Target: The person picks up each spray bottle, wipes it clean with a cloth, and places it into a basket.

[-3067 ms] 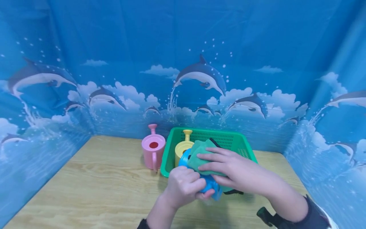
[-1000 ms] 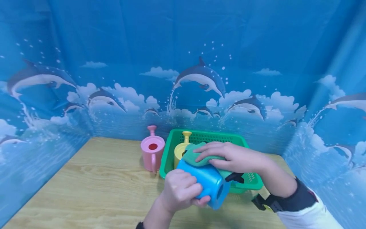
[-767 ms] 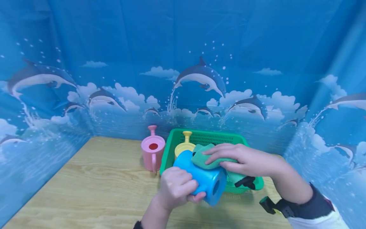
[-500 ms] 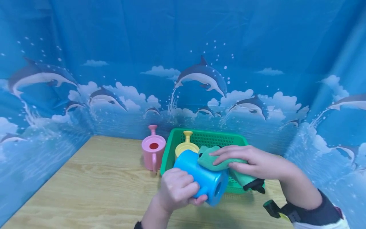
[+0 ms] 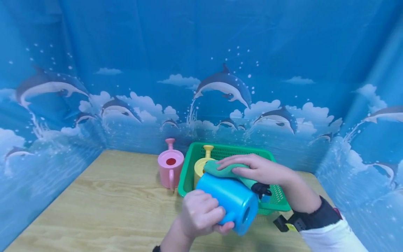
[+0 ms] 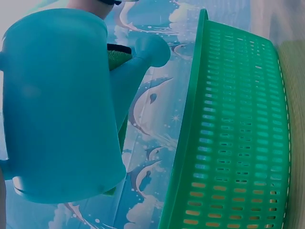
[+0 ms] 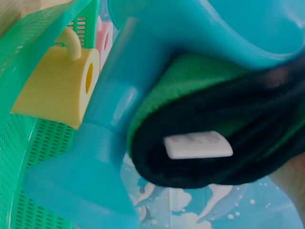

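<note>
A blue toy watering can point(image 5: 231, 196) lies tipped on its side in the air, over the front of the green basket, its round bottom toward the lower right. My left hand point(image 5: 203, 213) grips it by the handle, fingers curled and thumb underneath. Along the can's upper side my right hand point(image 5: 256, 169) presses a green cloth point(image 5: 217, 169) with nearly straight fingers. In the right wrist view the cloth's black edging point(image 7: 200, 114) and white tag point(image 7: 199, 144) show, against the can's spout point(image 7: 112, 90). The spout point(image 6: 128, 78) also appears in the left wrist view.
Behind the can stands the green basket point(image 5: 233, 148), with a yellow watering can point(image 5: 201, 168) inside at its left. A pink watering can point(image 5: 171, 168) stands left of the basket on the wooden table point(image 5: 119, 199). A blue dolphin-print curtain point(image 5: 157, 70) surrounds the table.
My right hand has slid the cloth left and up along the blue watering can since half a second ago. Earlier, the cloth covered more of it. My left hand keeps its grip.
</note>
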Demonstrator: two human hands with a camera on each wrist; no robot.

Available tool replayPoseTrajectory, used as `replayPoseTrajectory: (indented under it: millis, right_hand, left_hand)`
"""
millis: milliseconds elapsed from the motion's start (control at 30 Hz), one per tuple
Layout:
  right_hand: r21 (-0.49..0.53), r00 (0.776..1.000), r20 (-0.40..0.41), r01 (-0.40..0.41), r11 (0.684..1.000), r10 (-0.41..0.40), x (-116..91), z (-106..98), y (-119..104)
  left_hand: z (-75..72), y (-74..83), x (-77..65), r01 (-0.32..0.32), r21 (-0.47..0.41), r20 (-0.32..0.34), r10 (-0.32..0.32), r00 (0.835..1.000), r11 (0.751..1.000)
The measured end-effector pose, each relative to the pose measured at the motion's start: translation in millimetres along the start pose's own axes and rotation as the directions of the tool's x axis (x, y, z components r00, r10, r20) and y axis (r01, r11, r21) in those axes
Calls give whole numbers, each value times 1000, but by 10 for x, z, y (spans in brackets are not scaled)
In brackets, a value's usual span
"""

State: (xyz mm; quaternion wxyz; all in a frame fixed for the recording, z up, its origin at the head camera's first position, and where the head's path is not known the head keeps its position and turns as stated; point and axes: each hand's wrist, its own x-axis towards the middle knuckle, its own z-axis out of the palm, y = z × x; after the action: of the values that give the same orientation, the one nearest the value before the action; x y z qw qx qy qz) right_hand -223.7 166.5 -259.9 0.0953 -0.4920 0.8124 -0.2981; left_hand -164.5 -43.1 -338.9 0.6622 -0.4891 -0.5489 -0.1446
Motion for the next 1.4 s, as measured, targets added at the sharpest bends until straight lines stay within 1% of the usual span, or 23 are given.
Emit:
replayPoseTrajectory:
  millis: [67, 133, 300, 400, 600, 733, 867, 1000, 1133, 1300, 1400]
  right_hand:
    - [19, 1000, 6, -13, 1000, 13, 41, 14, 12]
    - [30, 1000, 4, -31, 999, 30, 61, 27, 22]
    - [6, 998, -3, -56, 998, 56, 27, 27, 23]
    - [-12, 999, 3, -36, 999, 36, -24, -11, -3]
    - [-28, 999, 31, 11, 1000, -10, -191, -112, -76]
    - [-21, 999, 34, 28, 999, -27, -314, -150, -115]
    - [-8, 999, 24, 31, 999, -31, -373, -151, -134]
    - [-7, 1000, 18, 22, 1000, -22, -341, -129, -111]
    - [-22, 1000, 13, -1, 1000, 2, -250, -96, -80]
    - [32, 999, 5, -54, 998, 54, -114, -2, -30]
    - [87, 995, 3, -99, 991, 99, -71, 36, 4]
  left_hand:
    - [4, 0, -3, -10, 1, -4, 10, 1000, 1000]
    - [10, 0, -9, -1, -8, -2, 1, 1000, 1000]
    - [17, -31, -29, 4, -14, -8, -4, 1000, 1000]
    - [0, -57, -50, 2, -6, -18, -2, 1000, 1000]
    - [-30, -96, -82, 55, -6, -39, -56, 998, 998]
    - [-33, -112, -62, 32, -7, -58, -33, 998, 999]
    - [-36, -106, -43, 17, 2, -76, -17, 997, 1000]
    - [-40, -81, -53, 23, 9, -71, -22, 997, 1000]
    - [-24, -70, -77, 20, 18, -70, -19, 997, 1000]
    - [-21, -49, -83, 7, 12, -68, -6, 998, 1000]
    - [-27, -40, -55, -17, 4, -74, 18, 997, 1000]
